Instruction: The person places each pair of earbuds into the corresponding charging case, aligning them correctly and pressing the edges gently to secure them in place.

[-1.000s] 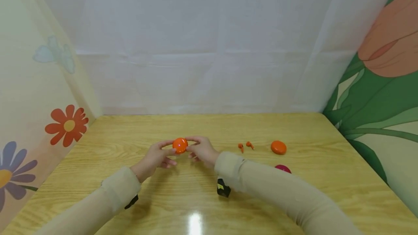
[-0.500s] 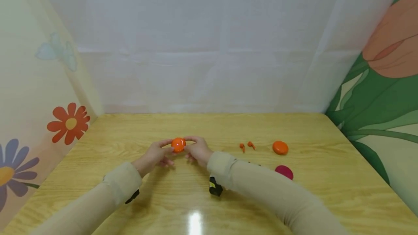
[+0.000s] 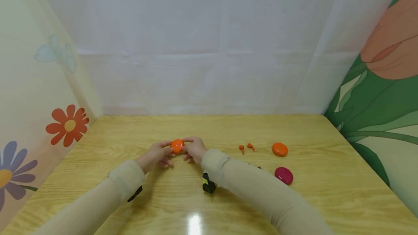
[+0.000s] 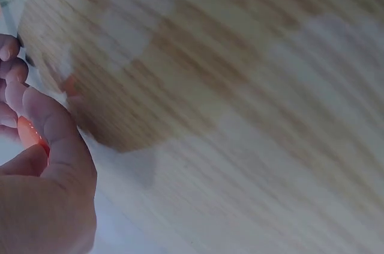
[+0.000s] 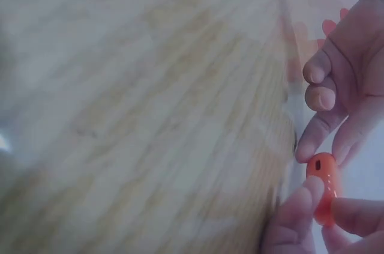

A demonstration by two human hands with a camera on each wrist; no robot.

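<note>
Above the table (image 3: 228,126), both hands pinching an orange case (image 3: 177,145) between fingertips.

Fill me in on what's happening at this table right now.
A person holds a small orange case between both hands above a wooden table: the left hand and the right hand each pinch it with fingertips from their own side. To the right on the table lie two tiny orange earbuds, a second orange case and a magenta case, none of them touched.
</note>
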